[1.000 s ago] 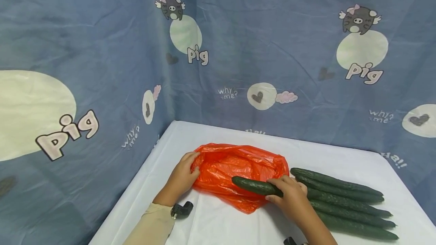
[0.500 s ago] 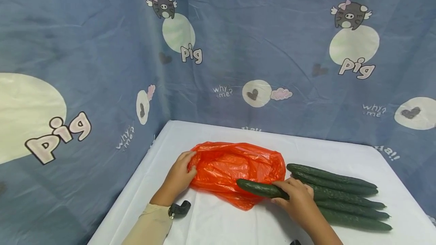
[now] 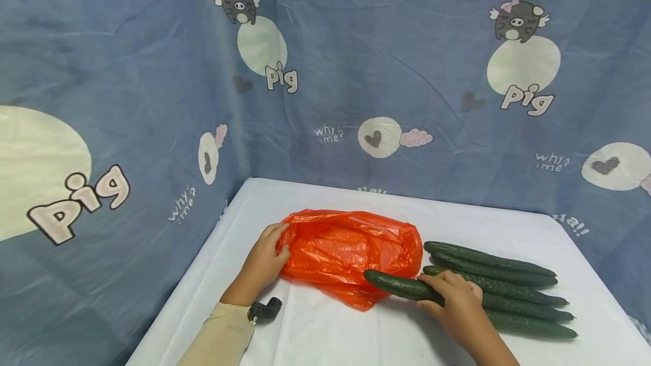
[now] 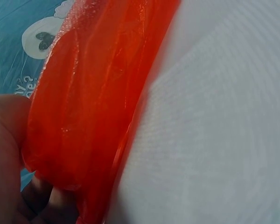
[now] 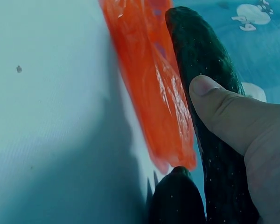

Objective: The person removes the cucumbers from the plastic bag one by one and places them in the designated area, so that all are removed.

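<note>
An orange-red plastic bag (image 3: 335, 253) lies on the white table with its mouth held wide. At its left rim my left hand (image 3: 264, 258) grips the film; in the left wrist view the thumb is on one side of the bag (image 4: 84, 107) and the fingertips (image 4: 60, 205) show below it. My right hand (image 3: 455, 304) holds a dark green cucumber (image 3: 402, 286), its far end over the bag's near right edge. The right wrist view shows the thumb (image 5: 219, 100) pressed along this cucumber (image 5: 196, 46); the other fingers are hidden there.
Several more cucumbers (image 3: 508, 281) lie side by side right of the bag, partly behind the right hand. The white tabletop (image 3: 325, 332) meets a blue pig-print curtain (image 3: 386, 61) at the back and left.
My right hand has drawn the cucumber a little to the right, so less of it overlaps the bag. The left hand keeps its place on the bag's rim. The head view has shifted slightly.
</note>
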Available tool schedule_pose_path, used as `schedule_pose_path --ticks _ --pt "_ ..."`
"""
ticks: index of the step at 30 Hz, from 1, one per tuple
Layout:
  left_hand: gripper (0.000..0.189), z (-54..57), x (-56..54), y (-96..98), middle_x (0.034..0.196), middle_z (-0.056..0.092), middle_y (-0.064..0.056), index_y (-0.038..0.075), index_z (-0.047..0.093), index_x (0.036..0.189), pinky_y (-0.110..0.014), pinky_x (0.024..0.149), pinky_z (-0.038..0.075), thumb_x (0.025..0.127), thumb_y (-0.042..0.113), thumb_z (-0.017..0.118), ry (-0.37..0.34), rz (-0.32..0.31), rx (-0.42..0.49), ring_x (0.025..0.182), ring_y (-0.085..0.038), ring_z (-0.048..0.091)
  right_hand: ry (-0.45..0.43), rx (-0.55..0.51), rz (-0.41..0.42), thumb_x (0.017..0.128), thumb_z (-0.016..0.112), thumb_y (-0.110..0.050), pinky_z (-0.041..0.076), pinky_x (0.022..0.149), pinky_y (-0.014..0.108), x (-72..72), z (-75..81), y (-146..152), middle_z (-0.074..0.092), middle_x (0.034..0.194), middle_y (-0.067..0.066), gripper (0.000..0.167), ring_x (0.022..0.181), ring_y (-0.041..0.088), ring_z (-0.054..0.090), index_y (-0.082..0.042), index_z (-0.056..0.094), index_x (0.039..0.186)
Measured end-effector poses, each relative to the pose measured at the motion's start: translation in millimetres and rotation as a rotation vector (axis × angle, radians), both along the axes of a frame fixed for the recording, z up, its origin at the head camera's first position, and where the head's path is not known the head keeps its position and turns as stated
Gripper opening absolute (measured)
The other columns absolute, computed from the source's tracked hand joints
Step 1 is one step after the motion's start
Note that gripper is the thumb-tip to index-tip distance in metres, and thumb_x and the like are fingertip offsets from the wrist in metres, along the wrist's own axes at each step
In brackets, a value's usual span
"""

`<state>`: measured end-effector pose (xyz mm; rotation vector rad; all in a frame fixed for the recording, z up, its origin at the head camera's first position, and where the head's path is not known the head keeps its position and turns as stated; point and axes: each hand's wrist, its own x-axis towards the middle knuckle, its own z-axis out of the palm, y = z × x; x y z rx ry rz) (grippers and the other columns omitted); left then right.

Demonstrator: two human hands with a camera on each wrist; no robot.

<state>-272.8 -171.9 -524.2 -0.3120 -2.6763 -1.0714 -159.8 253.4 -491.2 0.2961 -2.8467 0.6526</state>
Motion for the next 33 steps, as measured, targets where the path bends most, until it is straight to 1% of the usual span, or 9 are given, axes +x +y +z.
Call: schedule_pose_path --ticks 5,8,11,17,19,25,27,33 --pt "0.056 1.3 -0.3 1.7 0.149 0.054 -0.01 0.007 0.055 0.15 -0.053 0.117 0.043 0.095 0.01 0.066 -0.003 0.003 -0.013 0.14 -0.033 0.054 0.022 0.001 -0.002 0.075 0.093 -0.029 0.029 0.086 0.043 4.5 0.0 5.4 0.064 0.102 -0.016 0.054 0.101 0.015 0.06 -0.023 0.076 0.126" --pt "0.056 2.5 -0.4 2.8 0.149 0.053 -0.01 0.007 0.055 0.15 -0.053 0.118 0.043 0.095 0.01 0.066 -0.004 -0.002 -0.011 0.14 -0.033 0.054 0.002 0.003 -0.02 0.075 0.092 -0.029 0.029 0.086 0.045 8.8 1.3 9.5 0.064 0.103 -0.016 0.054 0.102 0.015 0.061 -0.023 0.076 0.127" --pt "0.057 2.9 -0.3 3.1 0.149 0.054 -0.011 0.006 0.055 0.15 -0.054 0.118 0.042 0.094 0.01 0.067 -0.005 -0.001 -0.007 0.14 -0.034 0.054 -0.01 0.008 -0.037 0.075 0.092 -0.029 0.03 0.086 0.045 14.4 0.9 14.6 0.063 0.102 -0.016 0.054 0.1 0.015 0.059 -0.024 0.076 0.126" --pt "0.057 2.7 0.1 2.4 0.15 0.053 -0.011 0.006 0.054 0.151 -0.055 0.119 0.042 0.095 0.011 0.066 -0.02 0.0 -0.012 0.14 -0.034 0.053 0.039 0.036 -0.062 0.073 0.094 -0.029 0.03 0.085 0.045 27.1 -5.1 26.5 0.06 0.096 -0.018 0.053 0.093 0.012 0.057 -0.024 0.077 0.123" --pt "0.057 2.5 0.3 2.1 0.15 0.053 -0.011 0.006 0.054 0.15 -0.055 0.118 0.041 0.095 0.011 0.066 -0.019 0.001 -0.014 0.141 -0.034 0.053 0.038 0.048 -0.07 0.073 0.093 -0.03 0.03 0.086 0.046 29.7 -6.6 30.0 0.059 0.095 -0.018 0.052 0.093 0.012 0.058 -0.024 0.077 0.122" --pt "0.056 1.4 0.8 0.8 0.15 0.052 -0.011 0.007 0.054 0.15 -0.054 0.119 0.041 0.095 0.012 0.065 -0.026 0.002 -0.013 0.142 -0.034 0.052 0.008 0.055 -0.082 0.075 0.092 -0.03 0.029 0.086 0.049 33.6 -4.5 39.5 0.061 0.098 -0.013 0.051 0.096 0.017 0.059 -0.023 0.077 0.123" --pt "0.056 0.9 0.6 0.6 0.15 0.053 -0.011 0.007 0.054 0.15 -0.053 0.119 0.041 0.095 0.012 0.065 -0.023 0.001 -0.015 0.141 -0.034 0.052 -0.008 0.055 -0.087 0.076 0.092 -0.031 0.03 0.089 0.053 35.0 -3.2 43.0 0.061 0.099 -0.012 0.052 0.097 0.019 0.059 -0.023 0.077 0.125" --pt "0.056 -0.1 0.7 0.7 0.15 0.052 -0.012 0.005 0.054 0.15 -0.053 0.118 0.042 0.096 0.012 0.065 -0.014 0.004 -0.014 0.141 -0.035 0.052 -0.036 0.062 -0.088 0.078 0.09 -0.03 0.03 0.092 0.058 37.9 -1.7 52.4 0.065 0.108 -0.005 0.052 0.104 0.026 0.061 -0.021 0.076 0.127"
